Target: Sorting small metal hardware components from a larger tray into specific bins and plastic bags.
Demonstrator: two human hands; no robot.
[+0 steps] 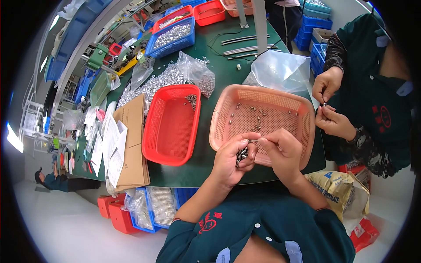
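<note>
My left hand [229, 161] is closed around a cluster of small dark metal fittings [242, 154], with its thumb and forefinger reaching toward my right hand. The fingertips of my right hand [285, 154] pinch together against those of the left, on a tiny piece mostly hidden by the fingers. Both hands are over the near edge of a pink mesh basket [219, 118], where several more fittings [258, 120] lie scattered on the bottom. To its left stands a red basket [169, 131] holding a small group of similar fittings [191, 101] at its upper right.
A large heap of shiny metal parts [158, 83] lies behind the red basket, beside cardboard [131, 144]. A clear plastic bag [280, 70] touches the pink basket's far side. At the right, a co-worker's hands [331, 103] handle a small piece. A blue bin [173, 39] stands farther back.
</note>
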